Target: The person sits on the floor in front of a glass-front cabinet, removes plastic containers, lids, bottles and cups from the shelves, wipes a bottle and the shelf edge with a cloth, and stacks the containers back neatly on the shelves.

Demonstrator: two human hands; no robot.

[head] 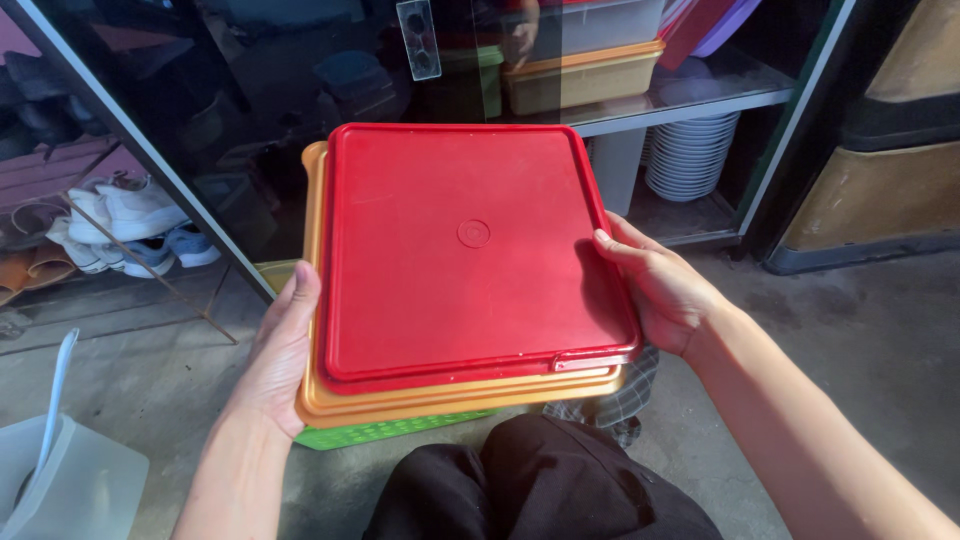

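Both hands clamp a stack of flat lids from opposite sides: the left hand (278, 352) cups the left edge, thumb on top, and the right hand (655, 288) presses the right edge. The red lid (470, 250), square with rounded corners and a small round mark at its centre, lies on two orange lids (440, 400). The stack is held level above a green basket (380, 432), with no clear long axis. Below is a grey concrete floor (850, 350); ahead, a dark glass cabinet (230, 100) with stacked plates (690, 160).
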